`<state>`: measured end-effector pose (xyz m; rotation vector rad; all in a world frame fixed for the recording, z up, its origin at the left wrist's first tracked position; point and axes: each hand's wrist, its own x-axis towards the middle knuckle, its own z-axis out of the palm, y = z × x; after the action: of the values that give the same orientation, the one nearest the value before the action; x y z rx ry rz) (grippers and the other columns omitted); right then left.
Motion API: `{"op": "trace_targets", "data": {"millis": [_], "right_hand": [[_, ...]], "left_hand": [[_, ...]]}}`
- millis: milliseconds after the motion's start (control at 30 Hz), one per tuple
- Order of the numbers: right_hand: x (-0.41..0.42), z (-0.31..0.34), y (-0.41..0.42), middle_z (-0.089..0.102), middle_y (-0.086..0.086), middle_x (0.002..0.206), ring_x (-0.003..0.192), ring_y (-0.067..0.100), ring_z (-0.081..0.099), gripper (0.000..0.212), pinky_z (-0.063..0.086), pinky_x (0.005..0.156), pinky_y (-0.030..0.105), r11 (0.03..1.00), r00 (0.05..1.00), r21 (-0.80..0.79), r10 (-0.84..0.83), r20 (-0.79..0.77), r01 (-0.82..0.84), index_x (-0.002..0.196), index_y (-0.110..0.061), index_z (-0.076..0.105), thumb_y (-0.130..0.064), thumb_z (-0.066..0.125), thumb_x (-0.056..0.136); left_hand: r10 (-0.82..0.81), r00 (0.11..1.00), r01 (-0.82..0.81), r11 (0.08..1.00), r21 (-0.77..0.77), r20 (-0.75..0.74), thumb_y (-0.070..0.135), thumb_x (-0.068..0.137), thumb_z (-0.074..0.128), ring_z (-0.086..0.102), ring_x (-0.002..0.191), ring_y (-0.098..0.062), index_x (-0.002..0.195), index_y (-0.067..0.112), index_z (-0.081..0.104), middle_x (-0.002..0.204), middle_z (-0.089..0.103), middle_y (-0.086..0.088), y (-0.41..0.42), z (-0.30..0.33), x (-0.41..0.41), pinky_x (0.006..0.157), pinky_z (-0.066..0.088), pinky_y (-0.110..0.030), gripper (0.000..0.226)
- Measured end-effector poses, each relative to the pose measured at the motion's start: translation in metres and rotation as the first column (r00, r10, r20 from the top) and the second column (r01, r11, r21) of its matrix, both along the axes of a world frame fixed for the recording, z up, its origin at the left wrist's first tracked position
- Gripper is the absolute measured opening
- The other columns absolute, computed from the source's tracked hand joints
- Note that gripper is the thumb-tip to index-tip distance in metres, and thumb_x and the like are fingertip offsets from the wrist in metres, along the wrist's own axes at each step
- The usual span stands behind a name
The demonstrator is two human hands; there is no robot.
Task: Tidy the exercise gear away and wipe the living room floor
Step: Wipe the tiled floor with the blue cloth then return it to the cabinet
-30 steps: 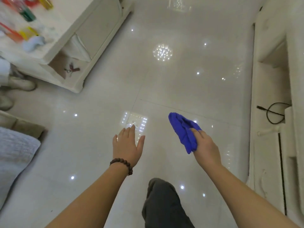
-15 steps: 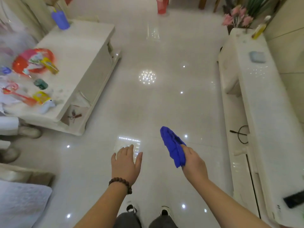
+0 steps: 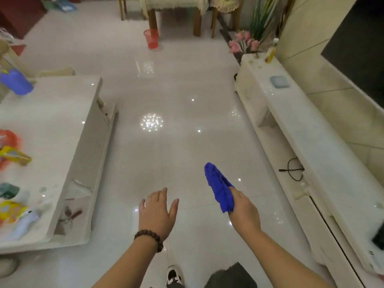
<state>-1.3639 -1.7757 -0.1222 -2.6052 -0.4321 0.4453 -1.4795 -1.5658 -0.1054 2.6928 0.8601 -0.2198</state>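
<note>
Both forearms are bare, no sleeves in view. The left hand [image 3: 158,215] has a dark brown bead bracelet [image 3: 150,238] at the wrist; the right hand [image 3: 242,210] wears nothing. Below: dark grey trousers [image 3: 230,276] & a white sneaker [image 3: 174,275] w/ black marks.

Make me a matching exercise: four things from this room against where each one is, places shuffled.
1. cloth
2. red bin
3. bracelet
4. scissors

a. shelf under the coffee table
b. left wrist
c. floor by the dining table
d. right hand

Pairs: 1-d, 2-c, 3-b, 4-a
</note>
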Motion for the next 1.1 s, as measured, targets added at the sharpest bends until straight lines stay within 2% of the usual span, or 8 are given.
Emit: {"op": "trace_targets", "data": {"millis": [167,300,400,567,733,967,1100], "right_hand": [[0.028,0.005,0.012,0.061,-0.003,0.103,0.089,0.016,0.059,0.028,0.053,0.081,0.036,0.985,0.985,0.04,-0.168,-0.037,0.169,0.122,-0.02,0.051,-0.017,0.051,0.094],[0.067,0.001,0.004,0.061,-0.003,0.111,0.09,0.013,0.058,0.037,0.049,0.076,0.024,0.972,0.973,-0.038,-0.23,0.015,0.23,0.126,-0.022,0.049,-0.016,0.057,0.091],[0.111,-0.004,-0.001,0.061,-0.004,0.112,0.091,0.011,0.058,0.04,0.047,0.077,0.021,0.951,0.954,-0.075,-0.3,0.015,0.3,0.129,-0.022,0.048,-0.018,0.058,0.09],[0.219,-0.015,-0.004,0.061,-0.004,0.107,0.083,0.006,0.052,0.039,0.046,0.075,0.018,0.919,0.92,-0.047,-0.392,0.013,0.392,0.128,-0.02,0.05,-0.017,0.059,0.09],[0.347,-0.011,-0.004,0.062,-0.003,0.107,0.087,0.012,0.056,0.035,0.043,0.072,0.02,0.904,0.904,-0.025,-0.428,-0.006,0.427,0.124,-0.02,0.052,-0.013,0.055,0.09],[0.494,0.002,0.004,0.062,-0.001,0.105,0.089,0.021,0.059,0.037,0.038,0.065,0.027,0.868,0.868,0.002,-0.497,-0.005,0.497,0.121,-0.021,0.054,-0.01,0.052,0.086],[0.564,0.003,0.017,0.064,0.002,0.104,0.091,0.025,0.06,0.036,0.04,0.067,0.029,0.839,0.84,0.062,-0.542,0.014,0.54,0.119,-0.018,0.057,-0.008,0.053,0.085]], "left_hand": [[-0.125,0.992,0.125,0.992,-0.017,-0.008,0.053,0.098,0.026,0.035,0.137,-0.017,0.149,0.02,0.028,0.148,0.041,0.001,0.029,-0.001,0.065,0.116,0.022,-0.037,0.06],[-0.261,0.964,0.26,0.965,-0.041,-0.045,0.053,0.098,0.026,0.031,0.139,-0.017,0.149,0.021,0.026,0.15,0.037,0.002,0.032,-0.009,0.13,0.117,0.022,-0.037,0.06],[-0.346,0.937,0.343,0.937,-0.059,-0.052,0.054,0.098,0.025,0.029,0.14,-0.018,0.15,0.023,0.025,0.151,0.034,0.002,0.029,-0.017,0.193,0.118,0.019,-0.038,0.06],[-0.448,0.893,0.447,0.893,-0.046,-0.029,0.054,0.098,0.024,0.029,0.14,-0.018,0.149,0.023,0.026,0.151,0.035,0.002,0.028,-0.025,0.327,0.117,0.019,-0.037,0.06],[-0.5,0.866,0.5,0.866,-0.005,-0.001,0.055,0.097,0.026,0.031,0.139,-0.018,0.147,0.021,0.03,0.149,0.039,0.001,0.036,-0.016,0.473,0.115,0.023,-0.038,0.061],[-0.564,0.82,0.565,0.825,0.019,0.097,0.066,0.081,0.003,0.033,0.138,-0.021,0.146,0.019,0.034,0.145,0.043,-0.001,0.034,0.007,0.641,0.114,0.024,-0.039,0.086],[-0.608,0.791,0.61,0.792,-0.012,0.068,0.055,0.097,0.028,0.028,0.141,-0.019,0.148,0.021,0.029,0.149,0.037,0.0,0.033,0.001,0.716,0.116,0.02,-0.039,0.062]]}}
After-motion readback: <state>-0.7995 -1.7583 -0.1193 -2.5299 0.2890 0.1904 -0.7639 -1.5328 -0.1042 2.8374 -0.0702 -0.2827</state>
